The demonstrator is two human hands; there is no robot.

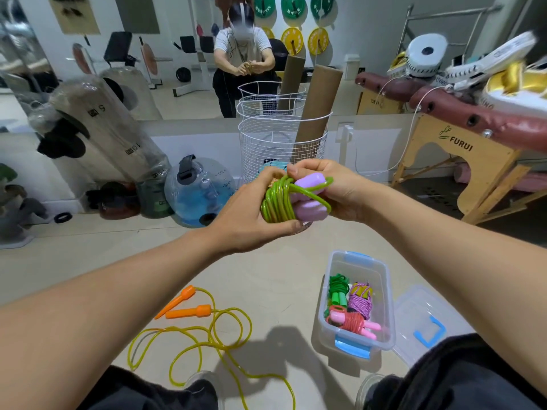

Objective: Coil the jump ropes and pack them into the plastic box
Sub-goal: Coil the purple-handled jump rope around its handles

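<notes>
Wooden end panel (461,152) of the massage table: "FURUI" in dark capitals beside a leaf logo. Clear bag (97,125) of weights at left: labels "5" and "10". Blue water-filled weight bag (201,190): a kilogram scale is printed, figures too small to read. Lettering on the wall-mounted plates (291,39) is illegible.

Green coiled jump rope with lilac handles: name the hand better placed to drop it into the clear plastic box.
Right hand: it grips the lilac handles, and the box sits below on its side. Left hand is farther.
</notes>
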